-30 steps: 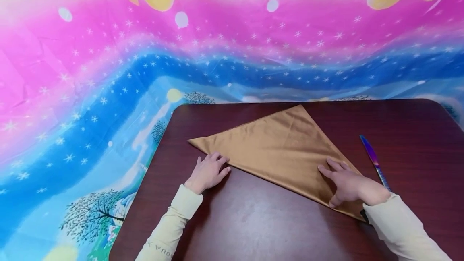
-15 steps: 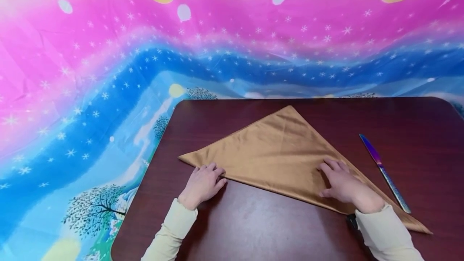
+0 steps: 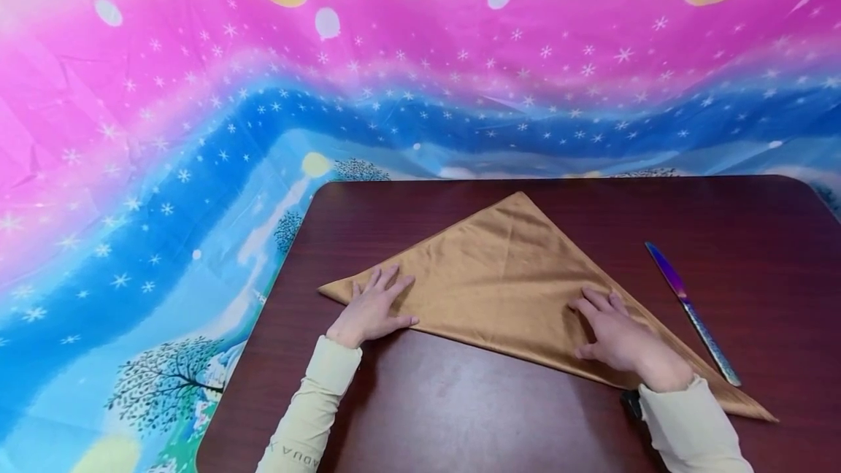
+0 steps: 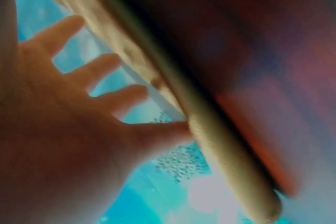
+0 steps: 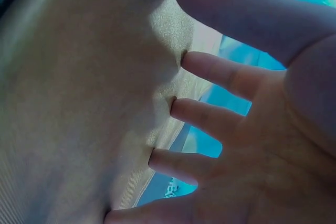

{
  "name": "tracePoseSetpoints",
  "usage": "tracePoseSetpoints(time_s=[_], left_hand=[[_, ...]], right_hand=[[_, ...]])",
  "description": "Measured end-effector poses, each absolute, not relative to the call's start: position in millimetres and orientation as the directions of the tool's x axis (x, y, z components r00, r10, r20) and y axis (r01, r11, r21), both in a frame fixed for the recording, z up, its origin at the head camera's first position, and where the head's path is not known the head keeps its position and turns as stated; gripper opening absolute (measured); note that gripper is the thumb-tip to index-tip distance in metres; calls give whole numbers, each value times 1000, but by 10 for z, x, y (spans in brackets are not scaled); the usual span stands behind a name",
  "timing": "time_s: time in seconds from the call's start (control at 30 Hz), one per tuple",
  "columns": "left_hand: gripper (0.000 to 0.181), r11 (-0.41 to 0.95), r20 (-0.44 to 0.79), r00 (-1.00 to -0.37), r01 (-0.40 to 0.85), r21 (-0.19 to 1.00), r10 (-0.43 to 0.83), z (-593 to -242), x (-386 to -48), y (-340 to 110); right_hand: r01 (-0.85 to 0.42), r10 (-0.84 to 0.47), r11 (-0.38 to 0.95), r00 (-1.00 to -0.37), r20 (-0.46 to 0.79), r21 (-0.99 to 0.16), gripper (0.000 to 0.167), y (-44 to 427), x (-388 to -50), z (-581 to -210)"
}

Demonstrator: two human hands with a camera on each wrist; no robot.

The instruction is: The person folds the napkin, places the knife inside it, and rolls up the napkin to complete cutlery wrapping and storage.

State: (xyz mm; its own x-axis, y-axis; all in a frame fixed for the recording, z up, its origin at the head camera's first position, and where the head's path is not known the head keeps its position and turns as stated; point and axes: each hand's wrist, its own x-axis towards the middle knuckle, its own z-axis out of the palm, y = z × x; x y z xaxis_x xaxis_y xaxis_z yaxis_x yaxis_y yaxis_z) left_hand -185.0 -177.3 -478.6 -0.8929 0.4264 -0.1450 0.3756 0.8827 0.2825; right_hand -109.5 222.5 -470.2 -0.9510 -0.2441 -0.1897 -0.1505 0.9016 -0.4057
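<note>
In the head view a gold cloth (image 3: 499,276), folded into a triangle, lies flat on the dark red table (image 3: 486,422), one corner pointing to the far edge. The left hand (image 3: 374,309) is spread over the near edge by the left corner, thumb out to the side; the right hand (image 3: 617,338) rests on the right part, its sleeve (image 3: 690,422) crossing the near edge. Neither hand grips anything. Only this view shows the knife (image 3: 693,312), just beside the cloth's right slanting edge.

The undersides show only from the wrists. On the right, spread fingertips touch the cloth and dent it, with the palm raised off it. The blurred left wrist view shows wide-apart fingers and one tip meeting the cloth's edge; how firmly the others touch, I cannot tell. A patterned blue backdrop (image 4: 184,163) fills the gaps.
</note>
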Motion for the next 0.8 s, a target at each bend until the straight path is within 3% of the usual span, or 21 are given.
tracePoseSetpoints(time_s=[0.13, 0.47, 0.8], left_hand=[[80, 915, -221, -910, 284, 285, 351, -4836, -1838, -1831], [81, 931, -221, -919, 272, 241, 326, -4820, -1665, -1870], [57, 957, -111, -966, 210, 198, 235, -4808, -1685, -1977]], right_hand=[[-152, -248, 898, -950, -188, -413, 72, 2222, -1100, -4708], [-132, -230, 908, -950, -211, -397, 72, 2203, -1068, -4679], [-128, -219, 925, -949, -226, -357, 78, 2129, -1051, -4666]])
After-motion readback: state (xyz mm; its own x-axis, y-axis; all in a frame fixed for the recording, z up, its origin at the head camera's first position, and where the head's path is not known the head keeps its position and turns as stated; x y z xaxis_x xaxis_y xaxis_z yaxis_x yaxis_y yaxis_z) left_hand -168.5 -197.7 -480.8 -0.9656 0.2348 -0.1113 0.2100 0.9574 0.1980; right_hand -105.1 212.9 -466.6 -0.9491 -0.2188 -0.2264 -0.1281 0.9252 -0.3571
